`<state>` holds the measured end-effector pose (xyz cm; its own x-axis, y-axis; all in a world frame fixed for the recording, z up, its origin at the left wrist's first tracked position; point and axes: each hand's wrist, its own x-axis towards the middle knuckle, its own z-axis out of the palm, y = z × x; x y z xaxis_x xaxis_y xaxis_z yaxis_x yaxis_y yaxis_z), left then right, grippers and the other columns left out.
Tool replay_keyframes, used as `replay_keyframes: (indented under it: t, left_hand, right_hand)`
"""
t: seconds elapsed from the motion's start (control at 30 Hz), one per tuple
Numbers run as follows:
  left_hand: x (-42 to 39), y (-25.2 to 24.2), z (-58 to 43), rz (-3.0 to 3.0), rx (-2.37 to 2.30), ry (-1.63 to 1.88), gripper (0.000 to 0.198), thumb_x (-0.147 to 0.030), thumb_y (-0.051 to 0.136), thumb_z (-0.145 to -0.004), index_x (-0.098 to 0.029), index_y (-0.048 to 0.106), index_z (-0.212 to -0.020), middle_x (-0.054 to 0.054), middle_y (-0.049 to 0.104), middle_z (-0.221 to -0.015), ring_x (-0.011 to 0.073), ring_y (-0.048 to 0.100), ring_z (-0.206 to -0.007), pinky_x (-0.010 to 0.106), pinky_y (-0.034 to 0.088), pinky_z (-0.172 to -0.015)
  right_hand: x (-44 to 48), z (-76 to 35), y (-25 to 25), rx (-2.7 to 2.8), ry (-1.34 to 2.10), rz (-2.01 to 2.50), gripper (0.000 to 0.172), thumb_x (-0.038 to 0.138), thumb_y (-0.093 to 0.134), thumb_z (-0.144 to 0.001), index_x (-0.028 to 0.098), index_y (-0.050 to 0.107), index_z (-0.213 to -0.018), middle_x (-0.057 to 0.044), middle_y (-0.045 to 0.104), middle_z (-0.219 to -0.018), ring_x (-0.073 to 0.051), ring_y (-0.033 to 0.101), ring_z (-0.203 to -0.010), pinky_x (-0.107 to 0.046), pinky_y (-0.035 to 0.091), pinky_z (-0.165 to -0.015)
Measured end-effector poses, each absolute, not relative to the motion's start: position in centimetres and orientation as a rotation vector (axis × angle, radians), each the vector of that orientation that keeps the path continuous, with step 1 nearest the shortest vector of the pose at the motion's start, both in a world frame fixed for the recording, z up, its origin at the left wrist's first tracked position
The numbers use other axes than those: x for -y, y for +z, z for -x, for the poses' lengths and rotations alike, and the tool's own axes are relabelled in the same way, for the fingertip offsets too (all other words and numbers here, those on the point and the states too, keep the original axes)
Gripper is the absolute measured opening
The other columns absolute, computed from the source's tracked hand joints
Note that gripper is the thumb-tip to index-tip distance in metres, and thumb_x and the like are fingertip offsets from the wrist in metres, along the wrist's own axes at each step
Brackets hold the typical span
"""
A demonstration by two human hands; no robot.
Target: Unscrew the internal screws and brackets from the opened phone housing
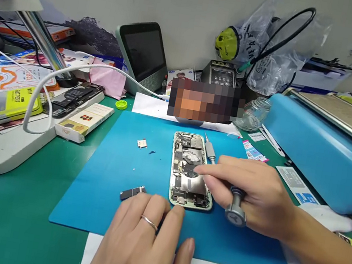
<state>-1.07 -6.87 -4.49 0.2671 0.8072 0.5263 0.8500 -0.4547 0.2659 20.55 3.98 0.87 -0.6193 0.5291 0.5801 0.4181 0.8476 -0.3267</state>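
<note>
Bench notes: two hands at an opened phone

We are seeing the right hand (255, 190) gripping a grey screwdriver (235, 214), its middle hidden behind the fingers, its thick end jutting toward the wearer. The index fingertip is pointing over the inside of the phone (187, 182); whether it is touching, we are not able to tell. The left hand (149, 231) is lying palm down, thumb standing apart from the index finger, nothing visible in its grasp. Its index fingertip is reaching the phone's near end, and its other tips are hiding from us. One finger is wearing a ring (149, 222).

The phone is resting lengthwise on a blue mat (103, 165), its inner parts showing. A dark part (132, 193) is lying just beside the left hand's knuckles; farther off, a small metal piece (142, 144) and a dark scrap (152, 152) are sitting left of the phone.

Beyond the mat, we are noting a screen device (145, 52) leaning back, a glass jar (256, 111) standing at the far right, and a blue machine (323, 156) flanking it. On the left, a white cable (34, 99) is looping past a small box (86, 120).
</note>
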Motion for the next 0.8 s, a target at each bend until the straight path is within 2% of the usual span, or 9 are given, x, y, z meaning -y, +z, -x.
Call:
replay_keyframes:
  t: [0.1,0.17,0.23,0.3,0.33,0.4,0.47,0.57,0.8]
  left_hand:
    - [7.0,-4.6,1.4,2.454,1.528,-0.877,0.018,-0.028,0.044,-0.114,-0.025,0.056,-0.127,0.002,0.069,-0.097,0.0282,0.062,-0.093,0.047,0.047,-0.093]
    - [7.1,-4.6,1.5,2.465,1.484,-0.848,0.021,-0.028,0.046,-0.115,-0.023,0.058,-0.131,0.001,0.07,-0.095,0.0264,0.064,-0.089,0.046,0.048,-0.09]
    - [7.2,-4.5,1.5,2.472,1.455,-0.835,0.026,-0.028,0.047,-0.116,-0.02,0.059,-0.137,-0.001,0.069,-0.092,0.0235,0.065,-0.083,0.042,0.049,-0.083]
    - [7.2,-4.4,1.6,2.482,1.435,-0.824,0.032,-0.029,0.045,-0.117,-0.016,0.057,-0.144,-0.002,0.068,-0.089,0.0209,0.065,-0.078,0.04,0.05,-0.076]
    - [7.2,-4.3,1.7,2.491,1.421,-0.81,0.034,-0.029,0.045,-0.118,-0.015,0.056,-0.147,-0.002,0.068,-0.088,0.0201,0.066,-0.077,0.039,0.05,-0.074]
    - [6.9,-4.3,1.8,2.515,1.386,-0.77,0.037,-0.031,0.045,-0.118,-0.012,0.055,-0.149,-0.003,0.069,-0.089,0.019,0.068,-0.076,0.039,0.052,-0.071]
    - [6.6,-4.3,2.0,2.543,1.317,-0.734,0.038,-0.033,0.047,-0.118,-0.011,0.055,-0.148,-0.002,0.07,-0.09,0.0183,0.07,-0.076,0.037,0.053,-0.069]
    - [6.4,-4.5,1.9,2.542,1.296,-0.746,0.037,-0.035,0.043,-0.119,-0.013,0.056,-0.146,-0.003,0.07,-0.089,0.0184,0.07,-0.074,0.037,0.054,-0.067]
    - [6.8,-5.0,1.2,2.486,1.384,-0.786,0.035,-0.035,0.036,-0.12,-0.017,0.053,-0.145,-0.001,0.071,-0.09,0.0215,0.071,-0.076,0.04,0.055,-0.068]
  right_hand:
    - [-3.9,-20.5,1.1,2.283,0.278,0.727,0.017,0.019,0.066,-0.111,0.021,0.082,-0.108,0.0,0.076,-0.076,-0.013,0.062,-0.057,-0.028,0.044,-0.051]
    - [-4.0,-20.5,1.2,2.216,0.377,0.757,0.017,0.034,0.072,-0.112,0.022,0.083,-0.109,0.001,0.073,-0.075,-0.013,0.06,-0.057,-0.029,0.044,-0.052]
    - [-4.1,-20.5,1.2,2.127,0.493,0.777,0.035,0.058,0.077,-0.106,0.023,0.084,-0.111,0.004,0.064,-0.07,-0.012,0.055,-0.056,-0.03,0.042,-0.052]
    - [-4.2,-20.4,1.2,2.035,0.63,0.778,0.057,0.079,0.068,-0.101,0.025,0.084,-0.107,0.003,0.061,-0.071,-0.014,0.051,-0.058,-0.031,0.04,-0.052]
    - [-4.2,-20.4,1.2,2.005,0.68,0.777,0.064,0.084,0.06,-0.102,0.025,0.084,-0.1,0.001,0.062,-0.073,-0.014,0.051,-0.059,-0.032,0.039,-0.051]
    - [-4.2,-20.4,1.3,1.958,0.752,0.777,0.073,0.083,0.048,-0.108,0.023,0.076,-0.079,-0.001,0.062,-0.07,-0.014,0.049,-0.058,-0.032,0.036,-0.05]
    - [-4.1,-20.4,1.5,1.913,0.764,0.788,0.074,0.072,0.047,-0.114,0.021,0.059,-0.061,0.001,0.055,-0.06,-0.013,0.045,-0.054,-0.031,0.035,-0.049]
    - [-3.8,-20.6,2.0,1.822,0.743,0.786,0.074,0.058,0.053,-0.118,0.02,0.046,-0.055,0.004,0.045,-0.049,-0.011,0.04,-0.047,-0.032,0.034,-0.05]
    - [-4.6,-21.2,2.3,1.734,0.729,0.846,0.079,0.085,0.043,-0.108,0.023,0.047,-0.059,0.001,0.039,-0.058,-0.017,0.035,-0.055,-0.037,0.027,-0.05]
